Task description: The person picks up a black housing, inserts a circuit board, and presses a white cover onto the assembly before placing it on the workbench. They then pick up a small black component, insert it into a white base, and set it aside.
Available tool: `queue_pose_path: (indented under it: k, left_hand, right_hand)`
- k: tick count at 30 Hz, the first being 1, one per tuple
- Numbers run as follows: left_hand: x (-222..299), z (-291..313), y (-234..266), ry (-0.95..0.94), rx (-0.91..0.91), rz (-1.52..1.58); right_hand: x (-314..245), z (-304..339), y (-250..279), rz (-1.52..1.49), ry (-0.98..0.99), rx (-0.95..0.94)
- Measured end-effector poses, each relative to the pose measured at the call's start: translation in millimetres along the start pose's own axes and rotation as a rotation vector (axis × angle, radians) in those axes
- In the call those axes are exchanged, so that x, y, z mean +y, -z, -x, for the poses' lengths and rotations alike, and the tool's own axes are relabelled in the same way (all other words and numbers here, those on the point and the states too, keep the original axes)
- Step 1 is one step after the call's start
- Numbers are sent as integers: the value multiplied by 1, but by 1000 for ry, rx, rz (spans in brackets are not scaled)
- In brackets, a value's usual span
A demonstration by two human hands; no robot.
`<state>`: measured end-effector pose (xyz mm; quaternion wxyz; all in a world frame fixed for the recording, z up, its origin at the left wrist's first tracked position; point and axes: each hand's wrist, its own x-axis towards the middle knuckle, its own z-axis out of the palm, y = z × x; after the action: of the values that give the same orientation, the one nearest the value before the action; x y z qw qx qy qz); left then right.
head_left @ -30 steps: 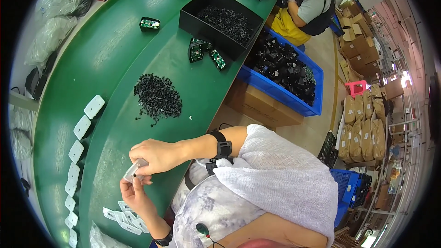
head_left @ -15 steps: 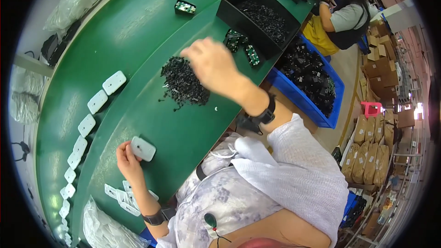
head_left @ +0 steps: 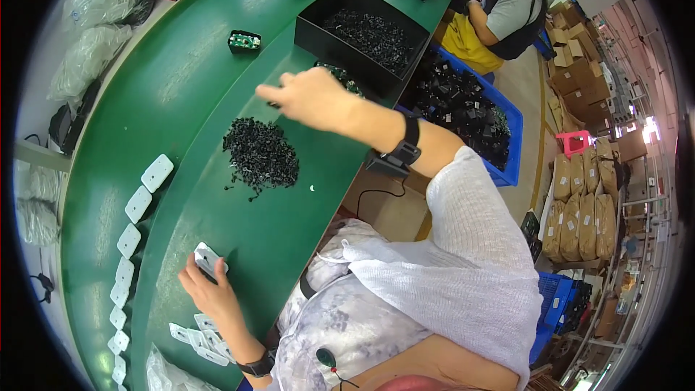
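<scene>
My left hand is closed on a white plastic cover with rounded corners, tilted just above the green bench. My right hand is over the bench beyond a heap of small black parts, its fingers stretched out and apart. A dark spot shows under its fingertips, too small to make out. Partly behind this hand lies a green circuit board in a black housing. Several more flat white pieces lie near my left wrist.
A black box of small black parts stands at the bench's far right. A blue crate of black pieces is below the edge. White covers line the far strip, with a black housing farther along. A co-worker sits at the far right.
My right hand has come off the edge of the black heap, and its fingers have spread. The white cover in my left hand has tilted. The whole view has shifted.
</scene>
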<state>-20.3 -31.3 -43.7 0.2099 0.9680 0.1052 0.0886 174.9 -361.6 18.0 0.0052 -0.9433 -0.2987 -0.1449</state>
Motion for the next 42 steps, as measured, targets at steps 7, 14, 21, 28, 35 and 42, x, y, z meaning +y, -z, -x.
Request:
queue_pose_path:
  k: [7, 14, 21, 28, 35, 42]
  left_hand:
    - [10, 9, -7, -165, 128, -151]
    - [-6, 16, -9, -186, 167, -28]
    - [-5, 25, -2, -156, 171, 123]
    - [-5, 23, 2, -171, 151, 148]
    - [-13, 29, 15, -116, 145, 291]
    - [-23, 35, 17, -154, 53, 177]
  right_hand:
    - [-149, -46, -44, 164, 354, -8]
    - [-214, -62, -28, 101, 355, -568]
    - [-162, -49, -16, -296, 590, -145]
    - [-141, -52, -28, -435, 552, -188]
    - [-178, -42, -5, -615, 534, -129]
    - [-215, -26, -15, -603, 688, -174]
